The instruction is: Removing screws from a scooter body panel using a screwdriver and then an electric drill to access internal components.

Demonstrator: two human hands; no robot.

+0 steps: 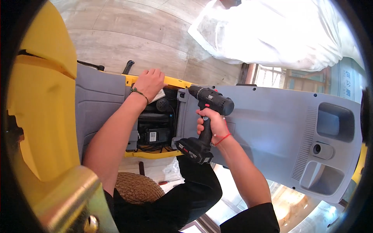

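Note:
My right hand (213,126) is wrapped around the grip of a black cordless drill (213,100). The drill's chuck points left, close to the corner where the yellow frame edge (178,82) meets a grey plastic panel (268,128). My left hand (149,86) lies over the far side of that frame edge, fingers curled across it and their tips partly hidden. Below this hand a white labelled piece (159,95) shows in part. Between my arms is an open bay with black parts, cables and a black box (152,136) bearing a white label.
A ribbed grey cover (101,95) and large yellow body panels (42,116) stand at the left. A shiny metal bracket (70,198) is at lower left. White plastic sheeting (272,31) lies at the far right. Near my leg are a woven seat (138,187) and a red-handled tool (164,182).

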